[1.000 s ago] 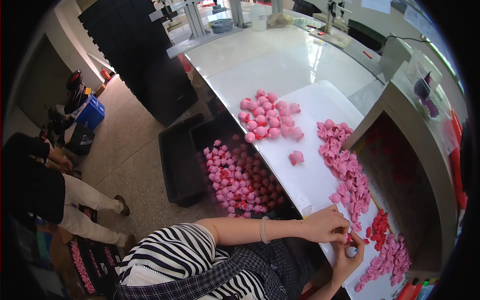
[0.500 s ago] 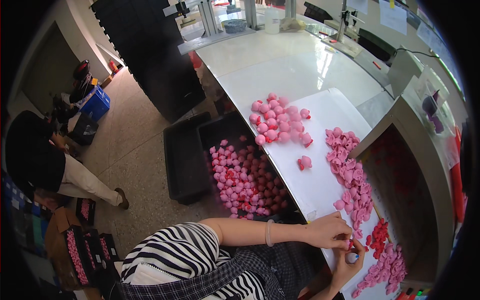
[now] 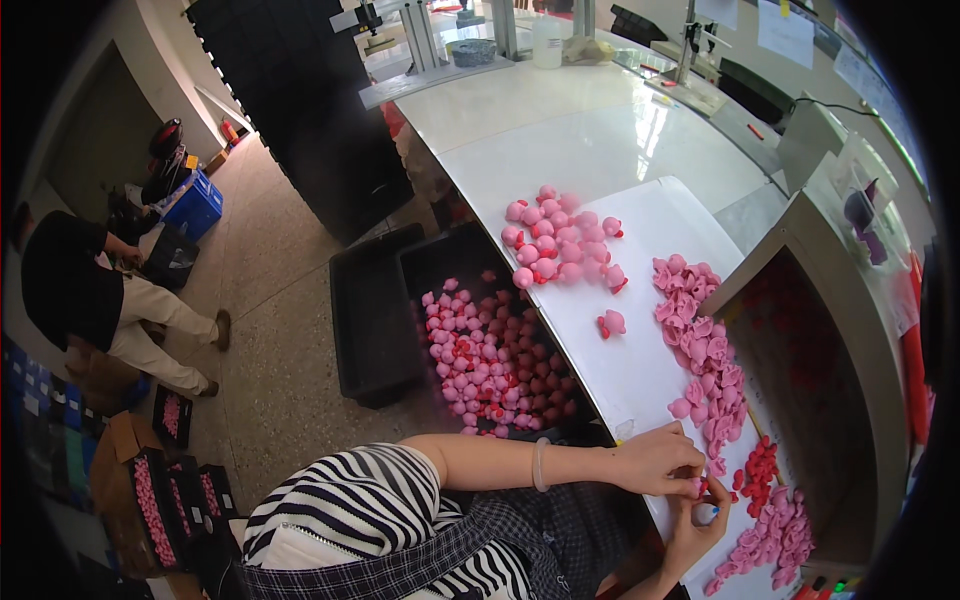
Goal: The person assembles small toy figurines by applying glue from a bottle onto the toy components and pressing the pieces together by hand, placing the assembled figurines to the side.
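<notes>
My left hand (image 3: 658, 460), bracelet at its wrist, and my right hand (image 3: 697, 537) meet at the table's near edge. Their closed fingertips pinch a small pink-and-red toy part (image 3: 697, 487), mostly hidden by the fingers. Against the right palm shows a small white object with a blue tip (image 3: 706, 514), its kind unclear. Just beyond the hands lie a pile of small red pieces (image 3: 757, 468) and a heap of hollow pink shells (image 3: 772, 540). A longer row of pink shells (image 3: 705, 360) runs up the white sheet. Round pink toys with red parts (image 3: 560, 235) cluster farther off.
A black bin (image 3: 480, 350) full of pink-and-red toys stands below the table's left edge, beside another black bin (image 3: 370, 325). A grey open-fronted box (image 3: 850, 300) borders the work area. Another person (image 3: 75, 280) stands at far left near blue crates (image 3: 192, 207).
The person at far left has shifted stance, with legs and arm in new places. My hands hold nearly the same position; the view has moved very slightly.
</notes>
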A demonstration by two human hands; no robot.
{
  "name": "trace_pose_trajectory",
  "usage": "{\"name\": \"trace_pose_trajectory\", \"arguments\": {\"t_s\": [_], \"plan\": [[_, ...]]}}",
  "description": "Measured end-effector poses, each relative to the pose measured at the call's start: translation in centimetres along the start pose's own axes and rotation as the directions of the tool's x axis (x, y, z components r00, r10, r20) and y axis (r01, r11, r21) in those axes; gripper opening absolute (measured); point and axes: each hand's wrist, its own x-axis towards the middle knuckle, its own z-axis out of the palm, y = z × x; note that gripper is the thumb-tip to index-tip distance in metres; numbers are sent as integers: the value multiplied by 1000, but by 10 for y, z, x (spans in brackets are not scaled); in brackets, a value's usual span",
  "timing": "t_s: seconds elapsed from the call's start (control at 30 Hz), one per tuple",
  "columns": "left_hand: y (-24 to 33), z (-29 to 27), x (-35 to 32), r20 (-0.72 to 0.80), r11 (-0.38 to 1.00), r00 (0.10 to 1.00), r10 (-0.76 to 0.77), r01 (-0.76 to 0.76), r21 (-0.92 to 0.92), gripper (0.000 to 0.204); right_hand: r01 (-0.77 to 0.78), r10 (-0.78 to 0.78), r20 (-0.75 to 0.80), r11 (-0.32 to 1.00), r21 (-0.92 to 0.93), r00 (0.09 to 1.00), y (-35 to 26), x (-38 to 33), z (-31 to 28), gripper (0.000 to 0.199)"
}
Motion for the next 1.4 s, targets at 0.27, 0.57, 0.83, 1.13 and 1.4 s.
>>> {"name": "trace_pose_trajectory", "arguments": {"t_s": [0.27, 0.57, 0.83, 1.13, 1.4], "plan": [[2, -1, 0, -11, 1000, 1000, -16, 16, 7, 23, -32, 32, -2, 999, -9, 999, -2, 0, 0, 38], [2, 0, 0, -14, 1000, 1000, -20, 21, 14, 23, -34, 34, 1, 999, -11, 999, 1, 1, 0, 39], [2, 0, 0, -7, 999, 1000, -27, 27, 19, 24, 30, -29, -81, 1000, 6, 996, -5, 1, 7, 32], [3, 0, 0, -8, 1000, 1000, -24, 25, 17, 24, 33, -32, -86, 999, 3, 996, -3, 2, 7, 31], [2, 2, 0, -16, 999, 1000, -25, 26, 47, 20, 39, -40, -9, 998, -41, 999, 6, -2, 1, 29]]}}
